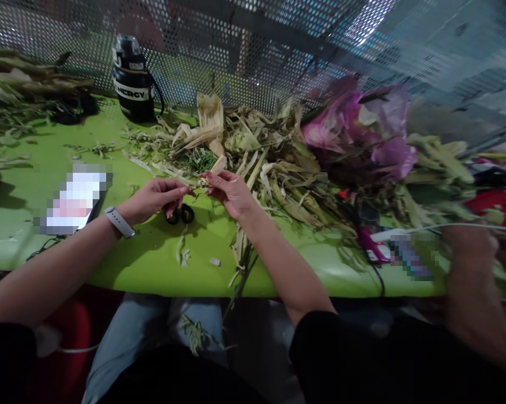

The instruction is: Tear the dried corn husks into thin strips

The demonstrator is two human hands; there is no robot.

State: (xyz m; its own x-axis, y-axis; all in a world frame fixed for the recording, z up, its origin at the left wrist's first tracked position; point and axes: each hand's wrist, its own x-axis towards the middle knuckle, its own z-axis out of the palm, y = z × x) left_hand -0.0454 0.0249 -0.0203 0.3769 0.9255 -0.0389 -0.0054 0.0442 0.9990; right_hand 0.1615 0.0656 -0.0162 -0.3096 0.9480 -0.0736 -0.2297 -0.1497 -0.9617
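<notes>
Over the green table, my right hand (pixel 231 193) pinches a small knotted piece of dried corn husk (pixel 203 182) between thumb and fingers. Close on its left is my left hand (pixel 162 197), with a pale band at the wrist; its thumb and fingertips are pressed together on a thin end of the same husk. Below the left hand show the black ring handles of scissors (pixel 181 214), partly hidden. Right behind the hands spreads a heap of dry husks (pixel 286 185), with green shreds among them. Narrow husk strips (pixel 241 252) hang toward the table's front edge.
A black bottle (pixel 135 84) stands at the back by a perforated metal screen (pixel 185 62). A lit phone (pixel 76 199) lies at left. Pink plastic bag (pixel 362 129), cable and second phone (pixel 410 255) are at right, beside another person's arm (pixel 472 280). More husks (pixel 33 84) lie far left.
</notes>
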